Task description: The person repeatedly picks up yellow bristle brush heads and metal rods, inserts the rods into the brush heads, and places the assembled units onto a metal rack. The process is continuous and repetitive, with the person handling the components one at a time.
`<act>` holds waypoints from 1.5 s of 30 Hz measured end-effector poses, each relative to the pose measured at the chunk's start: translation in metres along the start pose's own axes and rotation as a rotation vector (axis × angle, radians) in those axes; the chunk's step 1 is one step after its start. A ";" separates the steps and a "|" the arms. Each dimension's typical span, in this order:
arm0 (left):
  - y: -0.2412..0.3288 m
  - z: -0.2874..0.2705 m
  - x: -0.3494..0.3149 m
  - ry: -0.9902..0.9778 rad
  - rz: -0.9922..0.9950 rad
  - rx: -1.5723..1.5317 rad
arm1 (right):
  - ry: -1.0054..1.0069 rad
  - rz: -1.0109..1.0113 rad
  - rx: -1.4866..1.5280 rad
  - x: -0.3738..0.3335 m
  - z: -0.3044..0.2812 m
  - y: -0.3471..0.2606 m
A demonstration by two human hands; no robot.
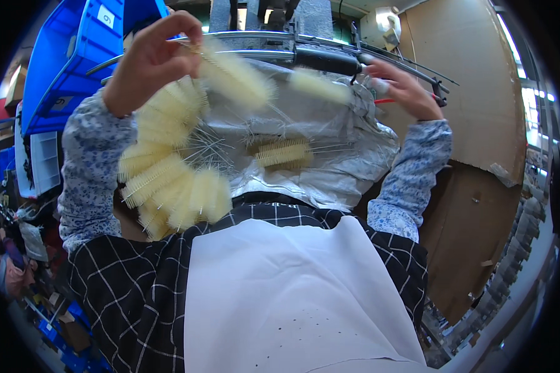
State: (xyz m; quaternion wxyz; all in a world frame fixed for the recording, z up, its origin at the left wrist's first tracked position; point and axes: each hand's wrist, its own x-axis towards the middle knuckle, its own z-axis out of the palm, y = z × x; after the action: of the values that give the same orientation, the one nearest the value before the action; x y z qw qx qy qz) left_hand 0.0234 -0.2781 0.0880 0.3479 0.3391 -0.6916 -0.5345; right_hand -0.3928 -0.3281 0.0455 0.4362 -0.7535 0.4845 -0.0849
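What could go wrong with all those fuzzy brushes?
Maybe a poke: thin wire stems stick out from the pile of brushes. The yellow brush in the left hand seems to be held just by one end, so it might slip. And the right hand is close to the black cylinder, so its fingers could get bumped.

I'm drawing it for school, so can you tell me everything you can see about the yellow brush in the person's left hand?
The brush is long and rounded, with pale yellow bristles around a thin wire that looks like metal. The left hand pinches it at its upper-left end, and it slants down to the right over the silvery sheet. It's blurry, so single bristles are hard to see.
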 end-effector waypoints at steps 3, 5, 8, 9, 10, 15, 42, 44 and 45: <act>-0.012 0.040 0.014 0.045 0.006 0.015 | -0.205 -0.243 0.221 0.017 0.060 -0.062; -0.022 0.060 0.018 0.040 0.097 0.130 | -0.225 -0.187 0.580 0.023 0.104 -0.085; -0.006 0.046 0.011 -0.105 0.087 0.466 | -0.170 -0.284 0.644 0.037 0.129 -0.089; 0.001 0.039 0.002 -0.060 -0.061 0.358 | -0.082 -0.323 0.449 0.049 0.123 -0.084; 0.002 0.027 -0.007 0.010 -0.067 0.472 | 0.215 -0.265 0.209 0.058 0.115 -0.072; -0.041 -0.035 -0.029 -0.070 -0.159 0.973 | 0.750 0.091 -0.735 0.119 0.069 0.005; 0.039 -0.042 -0.047 0.133 -0.184 0.489 | 0.485 0.183 -0.761 0.150 0.057 0.008; 0.042 -0.039 -0.044 0.121 -0.152 0.478 | 0.509 0.167 -0.795 0.158 0.056 0.009; 0.043 -0.036 -0.041 0.115 -0.137 0.473 | 0.521 0.157 -0.810 0.163 0.055 0.011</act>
State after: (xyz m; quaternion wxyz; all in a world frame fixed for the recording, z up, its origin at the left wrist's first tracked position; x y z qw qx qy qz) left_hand 0.0714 -0.2529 0.1318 0.2604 0.4871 -0.7519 -0.3600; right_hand -0.2852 -0.4291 -0.0442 -0.0228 -0.7775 0.6271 -0.0419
